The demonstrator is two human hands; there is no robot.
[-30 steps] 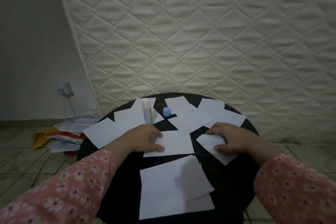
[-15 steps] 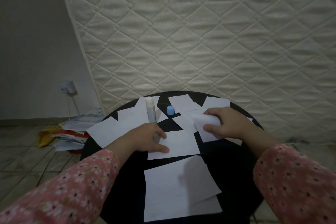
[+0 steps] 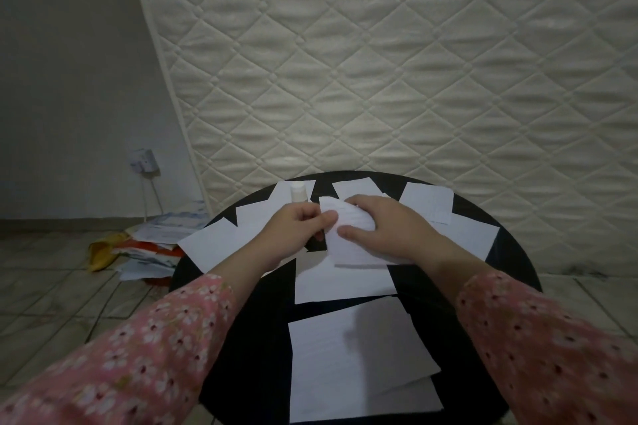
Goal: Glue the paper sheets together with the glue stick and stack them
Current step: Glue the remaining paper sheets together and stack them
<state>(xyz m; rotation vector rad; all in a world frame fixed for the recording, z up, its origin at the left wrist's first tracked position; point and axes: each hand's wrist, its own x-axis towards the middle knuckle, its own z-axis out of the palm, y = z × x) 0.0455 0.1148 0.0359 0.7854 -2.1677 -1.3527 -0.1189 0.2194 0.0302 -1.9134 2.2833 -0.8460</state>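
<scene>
Gripping the glue stick point(image 3: 297, 192) upright, the left hand point(image 3: 298, 228) is fisted. Touching it, the right hand point(image 3: 383, 228) pinches a paper sheet point(image 3: 348, 235) above the round table point(image 3: 511, 252).

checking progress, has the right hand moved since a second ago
Yes. The right hand lifted a paper sheet from the table's right side and carried it left, meeting the left hand near the glue stick.

Round black table point(image 3: 511, 259) under scattered paper sheets point(image 3: 348, 366)
</scene>
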